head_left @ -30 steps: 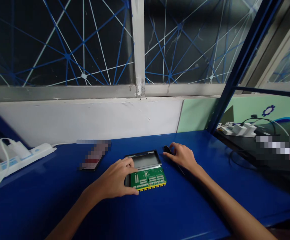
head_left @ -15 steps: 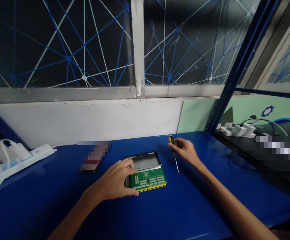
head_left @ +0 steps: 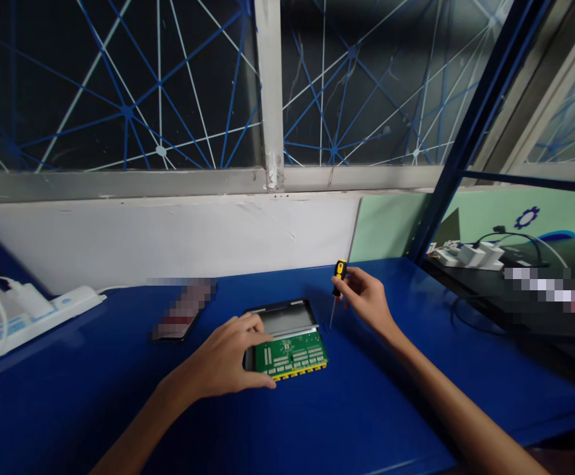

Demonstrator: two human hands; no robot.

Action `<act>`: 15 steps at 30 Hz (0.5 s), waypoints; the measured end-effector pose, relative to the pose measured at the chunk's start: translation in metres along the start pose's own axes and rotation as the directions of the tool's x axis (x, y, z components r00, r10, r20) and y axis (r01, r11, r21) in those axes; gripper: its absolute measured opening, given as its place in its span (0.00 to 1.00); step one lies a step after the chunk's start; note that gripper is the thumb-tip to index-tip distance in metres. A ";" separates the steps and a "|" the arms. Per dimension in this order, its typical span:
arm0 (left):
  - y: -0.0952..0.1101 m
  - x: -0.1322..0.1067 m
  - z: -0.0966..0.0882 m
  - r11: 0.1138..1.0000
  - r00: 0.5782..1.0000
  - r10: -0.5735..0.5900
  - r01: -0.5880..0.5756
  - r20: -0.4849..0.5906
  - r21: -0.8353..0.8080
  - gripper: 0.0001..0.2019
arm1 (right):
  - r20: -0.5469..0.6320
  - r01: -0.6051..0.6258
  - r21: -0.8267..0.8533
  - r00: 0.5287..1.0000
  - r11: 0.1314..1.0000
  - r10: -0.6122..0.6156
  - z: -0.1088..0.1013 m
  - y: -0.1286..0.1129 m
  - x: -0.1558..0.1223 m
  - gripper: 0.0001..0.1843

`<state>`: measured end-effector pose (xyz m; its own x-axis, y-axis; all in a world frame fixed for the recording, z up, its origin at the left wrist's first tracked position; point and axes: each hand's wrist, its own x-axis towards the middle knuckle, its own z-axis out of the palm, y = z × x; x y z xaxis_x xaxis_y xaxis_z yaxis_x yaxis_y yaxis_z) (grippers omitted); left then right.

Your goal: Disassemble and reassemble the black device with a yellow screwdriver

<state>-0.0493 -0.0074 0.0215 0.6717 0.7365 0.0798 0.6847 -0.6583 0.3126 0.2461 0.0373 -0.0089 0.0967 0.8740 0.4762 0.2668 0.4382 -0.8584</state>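
Note:
A green circuit board (head_left: 294, 356) lies in a dark open casing with a grey display panel (head_left: 284, 319) on the blue table (head_left: 366, 409). My left hand (head_left: 228, 359) rests on the casing's left side, fingers curled round its edge. My right hand (head_left: 366, 300) hovers just right of the casing and grips a small screwdriver (head_left: 337, 280) with a black and yellow handle. The screwdriver's thin shaft points down towards the table near the casing's right edge.
A blurred dark flat object (head_left: 181, 310) lies left of the casing. A white power strip (head_left: 30, 316) with a plugged charger runs along the far left. A white wall and netted window stand behind. At right, a lower black surface holds white chargers (head_left: 470, 254) and cables.
My right hand picked the screwdriver up off the table and turned it upright, its tip swinging towards the casing. My left hand stayed on the casing.

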 end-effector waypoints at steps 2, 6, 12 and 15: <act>0.002 0.001 0.000 1.000 1.000 0.005 -0.005 0.005 -0.003 0.28 | -0.001 0.003 -0.001 1.000 1.000 -0.003 0.001 -0.001 -0.001 0.20; 0.005 0.002 0.000 1.000 1.000 0.010 -0.010 0.000 0.001 0.29 | 0.008 0.009 -0.012 1.000 1.000 -0.009 0.002 0.001 -0.002 0.20; 0.009 0.001 0.002 0.997 0.997 0.041 -0.045 -0.071 -0.056 0.24 | -0.003 -0.005 0.065 1.000 0.998 0.005 0.002 -0.005 -0.001 0.19; 0.012 0.005 0.008 0.990 0.985 0.036 -0.058 -0.169 -0.129 0.16 | -0.007 -0.035 0.197 0.999 0.980 0.037 0.003 -0.015 -0.002 0.18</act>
<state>-0.0355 -0.0130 0.0181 0.6384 0.7281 0.2495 0.6024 -0.6745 0.4267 0.2386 0.0298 0.0027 0.1131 0.8880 0.4457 0.0689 0.4404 -0.8951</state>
